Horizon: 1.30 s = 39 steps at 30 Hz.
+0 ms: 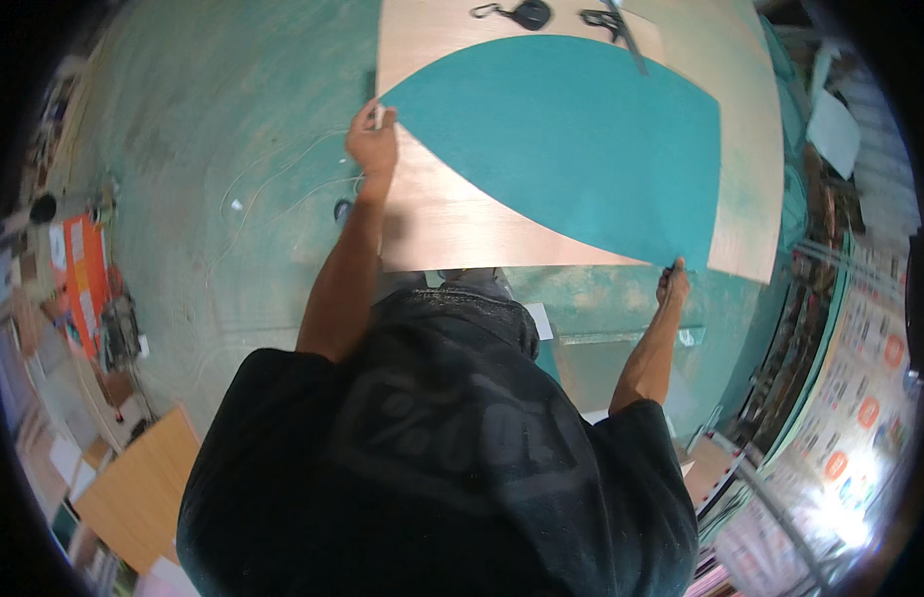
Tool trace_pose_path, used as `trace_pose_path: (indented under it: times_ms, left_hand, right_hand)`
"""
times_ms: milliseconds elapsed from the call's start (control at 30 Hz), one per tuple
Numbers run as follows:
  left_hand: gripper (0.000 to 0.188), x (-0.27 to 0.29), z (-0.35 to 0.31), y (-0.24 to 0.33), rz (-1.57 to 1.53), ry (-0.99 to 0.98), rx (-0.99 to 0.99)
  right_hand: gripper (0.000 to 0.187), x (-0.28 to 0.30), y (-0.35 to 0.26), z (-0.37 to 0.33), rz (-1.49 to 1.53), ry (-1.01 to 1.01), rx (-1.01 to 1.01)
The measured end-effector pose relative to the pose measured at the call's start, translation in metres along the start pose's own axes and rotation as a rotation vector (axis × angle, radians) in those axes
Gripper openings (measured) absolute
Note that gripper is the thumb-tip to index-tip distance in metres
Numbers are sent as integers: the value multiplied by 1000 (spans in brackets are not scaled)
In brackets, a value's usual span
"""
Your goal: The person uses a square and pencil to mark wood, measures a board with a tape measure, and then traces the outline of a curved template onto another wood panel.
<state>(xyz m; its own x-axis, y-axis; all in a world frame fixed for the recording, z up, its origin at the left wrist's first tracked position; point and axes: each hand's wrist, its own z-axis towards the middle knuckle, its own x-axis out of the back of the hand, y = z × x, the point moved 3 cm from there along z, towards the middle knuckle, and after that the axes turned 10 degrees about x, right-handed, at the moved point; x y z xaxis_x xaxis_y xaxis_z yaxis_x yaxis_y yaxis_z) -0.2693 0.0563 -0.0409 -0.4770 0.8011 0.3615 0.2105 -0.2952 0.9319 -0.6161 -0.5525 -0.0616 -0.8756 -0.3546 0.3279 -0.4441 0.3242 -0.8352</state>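
A large teal sheet (pixel 571 139) with a pointed left tip and curved long edges lies over a pale plywood board (pixel 472 219). My left hand (pixel 373 144) is closed at the sheet's left tip, by the board's left edge. A small pale sliver shows between those fingers; I cannot make out what it is. Over on the right, my right hand (pixel 674 283) pinches the sheet's near right corner, just past the board's near edge. Something dark shows by its fingertips, too small to name. Both arms are stretched out.
Toward the board's far edge lie a round black item with a clip (pixel 530 14), a black clamp (pixel 601 20) and a grey metal strip (pixel 629 42). Thin cords (pixel 273 164) trail over the green floor. An orange item (pixel 86 284) is at left, a wooden panel (pixel 138 488) lower left.
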Motion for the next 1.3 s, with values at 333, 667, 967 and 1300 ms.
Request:
trace_pose_path:
  times_ms: [333, 667, 967, 1300]
  left_hand:
    - [32, -1, 43, 44, 535, -144, 300]
    - [37, -10, 57, 46, 631, -167, 283]
    - [29, -12, 107, -1, 542, -118, 173]
    - [31, -21, 88, 16, 399, -280, 171]
  right_hand:
    - [43, 1, -15, -7, -192, -28, 134]
    - [44, 2, -18, -27, -198, 56, 139]
    - [45, -11, -26, -33, -16, 19, 103]
    - [46, 7, -24, -34, -112, 75, 123]
